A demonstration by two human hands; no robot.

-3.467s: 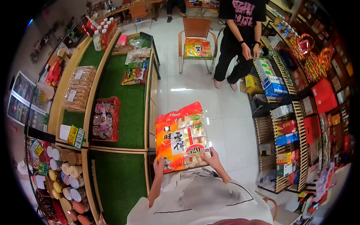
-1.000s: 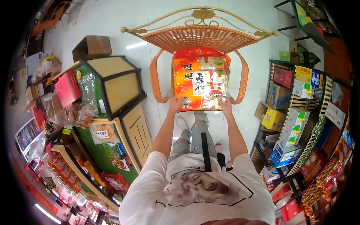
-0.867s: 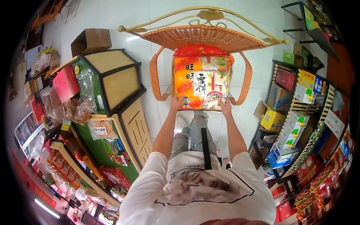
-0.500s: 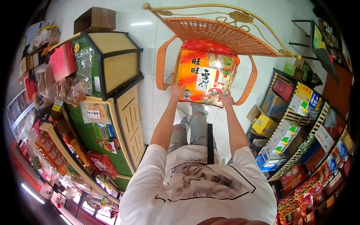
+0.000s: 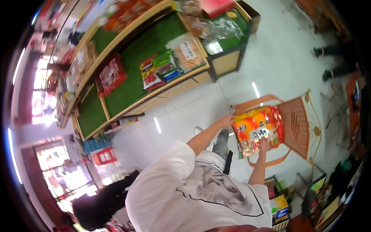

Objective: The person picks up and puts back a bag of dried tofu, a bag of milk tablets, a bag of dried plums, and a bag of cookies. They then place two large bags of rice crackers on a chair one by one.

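Observation:
A large orange and red snack bag (image 5: 253,125) lies over the seat of a wicker chair (image 5: 296,123) with curved armrests. My left hand (image 5: 225,121) is at the bag's upper left corner, its fingers against the edge. Lower down, my right hand (image 5: 264,144) rests against the bag's printed front, with its fingers bent onto the plastic. Both hands touch the bag; the fingertips are partly blurred.
Green-lined shelving (image 5: 154,42) with snack packets (image 5: 151,72) runs across the upper left. A red crate (image 5: 104,156) stands at lower left, near a dark-clothed person (image 5: 102,201). Another person's legs (image 5: 338,58) show at upper right. Boxes (image 5: 280,207) sit at lower right.
The view has turned toward the shelving on the left, so the chair and bag now appear at the right. My right hand has shifted from the bag's edge onto its front.

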